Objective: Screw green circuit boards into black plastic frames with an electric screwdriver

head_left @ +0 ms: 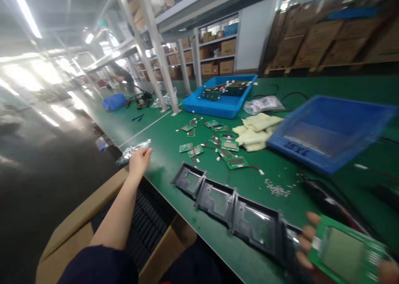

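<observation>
My left hand point(140, 162) is closed at the left edge of the green table, its fingertips pinched at a clear plastic bag point(129, 152); what they grip is too small to make out. At the lower right, my right hand point(307, 240) holds a green circuit board with a grey screen point(344, 250), slightly blurred. Several black plastic frames point(216, 199) lie in a row along the table's near edge, the rightmost partly behind my right hand. Beyond them, several small green boards point(229, 145) with red and black wires lie loosely grouped.
A blue tray point(215, 109) of boards stands at the back, another blue tray point(330, 151) at the right. Between them are pale gloves point(257, 130). Small white pieces point(277, 188) lie scattered. A cardboard box point(75, 226) with black parts stands below the edge. A person is far left.
</observation>
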A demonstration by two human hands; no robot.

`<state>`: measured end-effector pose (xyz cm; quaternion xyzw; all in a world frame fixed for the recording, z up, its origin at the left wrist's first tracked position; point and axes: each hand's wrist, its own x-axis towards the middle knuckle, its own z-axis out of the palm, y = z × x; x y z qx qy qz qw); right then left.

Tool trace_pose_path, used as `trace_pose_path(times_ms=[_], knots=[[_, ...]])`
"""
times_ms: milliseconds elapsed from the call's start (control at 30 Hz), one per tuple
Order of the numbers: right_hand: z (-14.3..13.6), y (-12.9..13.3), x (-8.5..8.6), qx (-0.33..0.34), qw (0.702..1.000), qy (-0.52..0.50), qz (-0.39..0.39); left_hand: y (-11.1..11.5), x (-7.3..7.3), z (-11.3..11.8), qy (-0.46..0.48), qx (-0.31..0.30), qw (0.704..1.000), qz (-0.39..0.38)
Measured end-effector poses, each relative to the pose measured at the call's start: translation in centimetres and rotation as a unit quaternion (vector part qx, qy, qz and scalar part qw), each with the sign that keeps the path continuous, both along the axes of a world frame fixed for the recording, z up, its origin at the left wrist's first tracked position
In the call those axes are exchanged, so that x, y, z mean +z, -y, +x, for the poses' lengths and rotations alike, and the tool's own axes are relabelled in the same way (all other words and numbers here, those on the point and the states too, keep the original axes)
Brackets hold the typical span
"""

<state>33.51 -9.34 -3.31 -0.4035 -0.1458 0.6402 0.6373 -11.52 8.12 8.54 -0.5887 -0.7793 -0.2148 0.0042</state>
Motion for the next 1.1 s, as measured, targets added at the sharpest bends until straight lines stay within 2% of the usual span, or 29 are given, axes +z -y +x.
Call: trace_pose_path(times_ms=[67,133,167,200,233,300,367,433,633,867,1100], knots=[[-2.5,1.6,4.1,0.022,1.0,-0.003,0.0,2.1,0.1,4.9,0.022,-0.09,0.995,0.04],[-4.9,2.4,7.3,0.042,0.999,-0.008,0.008,4.9,0.3,10.2,0.056,-0.224,0.97,0.072],[-5.8,2.4,8.3,0.052,0.998,-0.008,0.023,6.5,0.5,12.8,0.087,-0.364,0.919,0.121],[-6.4,2.3,8.9,0.062,0.997,-0.004,0.046,8.0,0.7,15.3,0.119,-0.479,0.855,0.159],[-6.6,2.2,9.2,0.075,0.995,0.005,0.065,9.3,0.9,17.6,0.148,-0.554,0.8,0.176],[-6.6,2.0,9.2,0.098,0.989,0.028,0.104,11.3,1.2,21.3,0.192,-0.62,0.738,0.183],[-6.2,1.9,9.0,0.111,0.985,0.049,0.124,12.0,1.2,23.6,0.209,-0.633,0.723,0.183],[-6.1,1.9,9.0,0.112,0.982,0.061,0.141,11.9,1.2,24.5,0.208,-0.626,0.728,0.186],[-6.3,1.8,9.1,0.128,0.97,0.096,0.184,11.5,1.2,24.0,0.196,-0.61,0.743,0.193],[-6.1,1.9,8.4,0.142,0.966,0.127,0.175,11.5,1.2,24.0,0.189,-0.612,0.745,0.188],[-6.2,1.9,8.6,0.14,0.968,0.12,0.168,11.5,1.2,23.9,0.167,-0.614,0.747,0.19]])
